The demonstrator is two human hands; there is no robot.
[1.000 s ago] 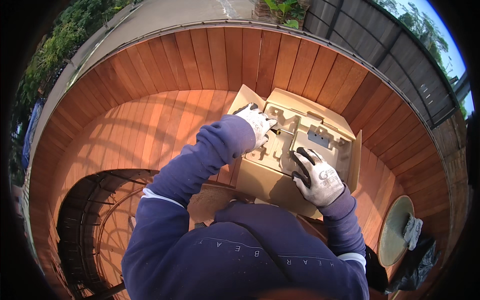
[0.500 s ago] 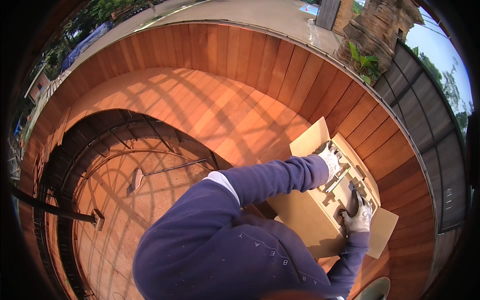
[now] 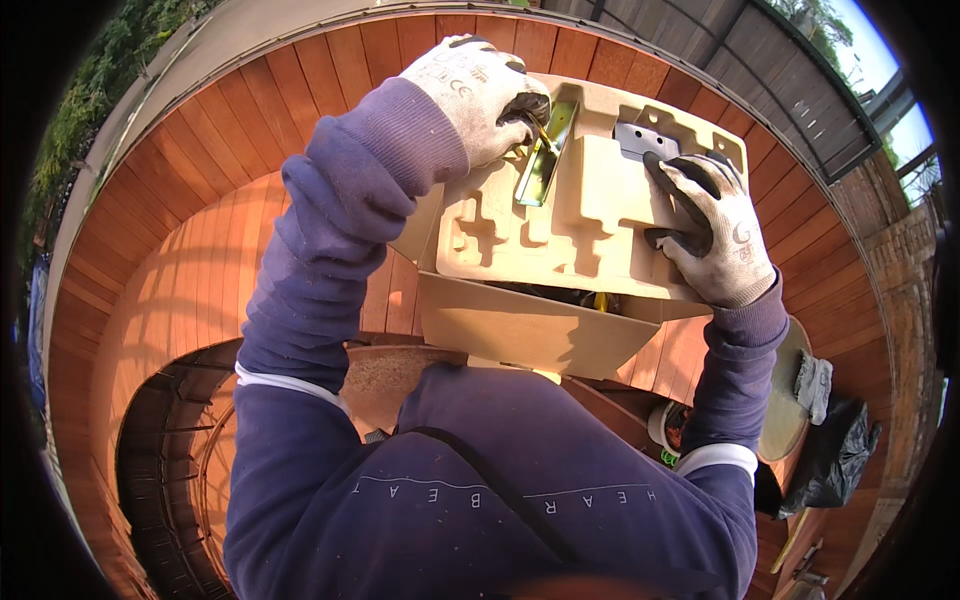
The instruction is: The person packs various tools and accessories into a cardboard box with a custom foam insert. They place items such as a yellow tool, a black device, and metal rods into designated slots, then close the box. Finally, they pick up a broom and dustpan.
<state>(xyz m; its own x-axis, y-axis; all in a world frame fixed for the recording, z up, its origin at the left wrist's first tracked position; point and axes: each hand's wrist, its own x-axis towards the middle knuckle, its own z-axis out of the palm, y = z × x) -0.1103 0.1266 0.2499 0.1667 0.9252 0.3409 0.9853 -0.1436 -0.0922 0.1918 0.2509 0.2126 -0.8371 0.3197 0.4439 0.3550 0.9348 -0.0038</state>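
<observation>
A moulded brown pulp tray sits in the top of an open cardboard box in front of me. My left hand, in a white and grey work glove, is at the tray's far left. Its fingers are curled closed on the edge of a shiny yellow-green metal strip; the fingertips are partly hidden. My right hand, gloved too, rests on the tray's right side with thumb and fingers apart. Its fingertips lie beside a grey metal plate with holes set in the tray.
A curved wooden bench with a plank back wraps around me. At the right are a round-topped object, a grey glove and a black plastic bag. Dark items show inside the box below the tray.
My view has turned right and come square to the box. My left hand has moved onto the metal strip. My right hand has shifted from the tray's middle towards its right edge.
</observation>
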